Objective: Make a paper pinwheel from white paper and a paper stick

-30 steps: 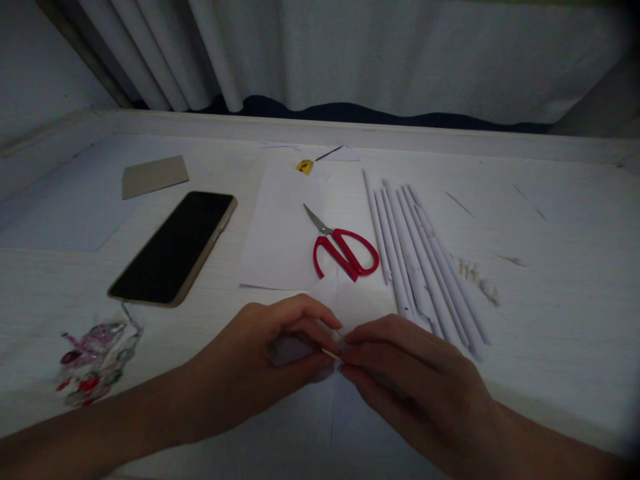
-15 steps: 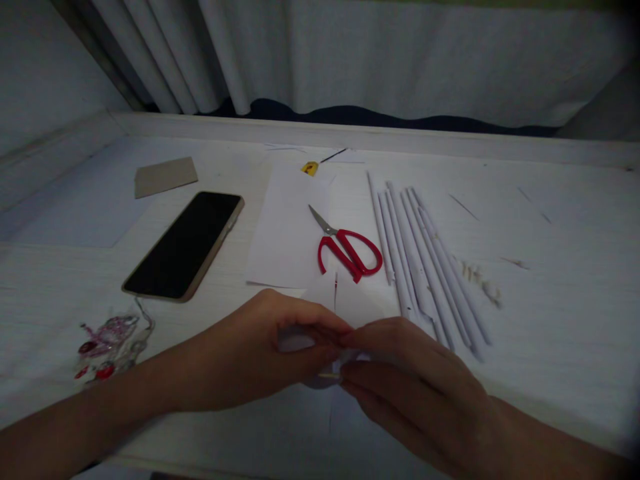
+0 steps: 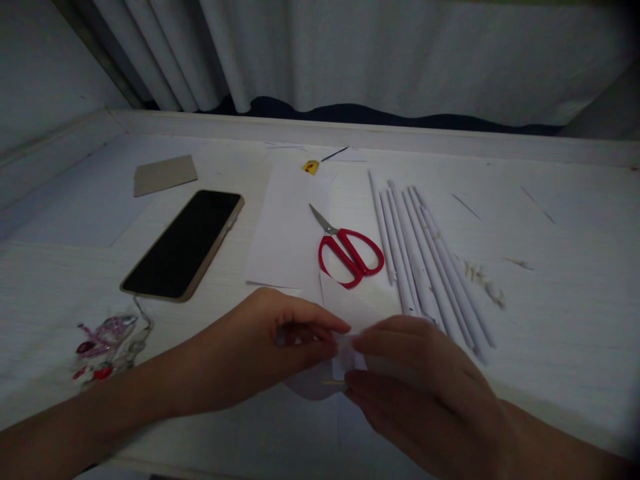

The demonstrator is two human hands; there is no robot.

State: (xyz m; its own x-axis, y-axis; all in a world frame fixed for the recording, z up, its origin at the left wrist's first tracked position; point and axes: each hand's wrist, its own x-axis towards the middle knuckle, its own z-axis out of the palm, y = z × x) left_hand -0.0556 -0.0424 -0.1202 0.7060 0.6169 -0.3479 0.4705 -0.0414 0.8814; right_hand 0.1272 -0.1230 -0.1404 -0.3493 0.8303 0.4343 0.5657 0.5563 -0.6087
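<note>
My left hand [image 3: 270, 347] and my right hand [image 3: 420, 380] meet near the front of the white table [image 3: 550, 320]. Both pinch the corner of a white paper sheet [image 3: 350, 310], curling it around a thin wooden stick [image 3: 334, 383] whose tip shows between the fingers. Much of the sheet is hidden under my hands. Just beyond them lie red-handled scissors [image 3: 350, 253], blades pointing away to the left. To the right of the scissors lies a row of several rolled white paper tubes [image 3: 425, 260].
A black phone [image 3: 185, 243] lies face up at left, with a brown card [image 3: 165, 175] behind it. A crumpled clear wrapper with red print [image 3: 107, 340] sits front left. Another white sheet [image 3: 287, 227] lies under the scissors. Paper scraps [image 3: 483, 280] lie right of the tubes. Curtains hang behind.
The paper corner has rolled further around the stick, and my hands have shifted slightly toward me. The view has drifted a little to the left.
</note>
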